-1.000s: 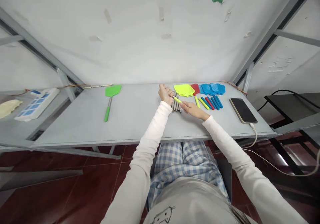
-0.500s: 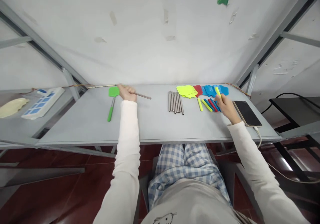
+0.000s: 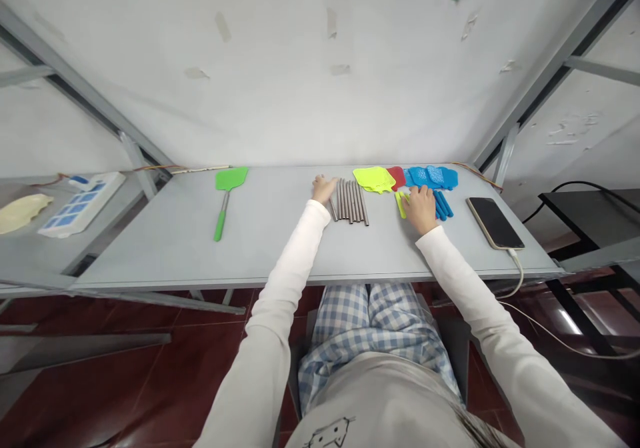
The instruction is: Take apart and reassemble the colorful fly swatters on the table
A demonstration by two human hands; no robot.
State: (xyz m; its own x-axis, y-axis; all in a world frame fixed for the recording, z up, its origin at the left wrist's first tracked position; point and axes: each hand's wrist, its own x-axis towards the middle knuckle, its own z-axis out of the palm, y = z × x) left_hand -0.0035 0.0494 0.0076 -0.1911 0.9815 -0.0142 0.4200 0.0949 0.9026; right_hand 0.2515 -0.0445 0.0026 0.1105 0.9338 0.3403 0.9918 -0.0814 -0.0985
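Observation:
My left hand (image 3: pixel 324 188) is at the left end of a row of metal tubes (image 3: pixel 352 203), its fingers closed around the upper part of one tube (image 3: pixel 334 210). My right hand (image 3: pixel 421 209) reaches down over the coloured handle grips, fingers curled at a yellow grip (image 3: pixel 406 197); its palm hides part of the group. Another yellow grip (image 3: pixel 400 205) lies left of the hand, and blue grips (image 3: pixel 443 205) show on its right. Behind them lie flat swatter heads: yellow (image 3: pixel 374 179), red (image 3: pixel 397 178) and blue (image 3: pixel 431 177).
An assembled green fly swatter (image 3: pixel 231 179) lies on the left of the grey table (image 3: pixel 280 248). A phone (image 3: pixel 495 223) with a white cable rests at the right. Beyond the left frame post sits a white power strip (image 3: pixel 83 205). A wall stands behind the table.
My left hand has moved right, away from the green swatter, bringing a metal tube to the row. My right hand has come left and down onto the grips with a yellow grip.

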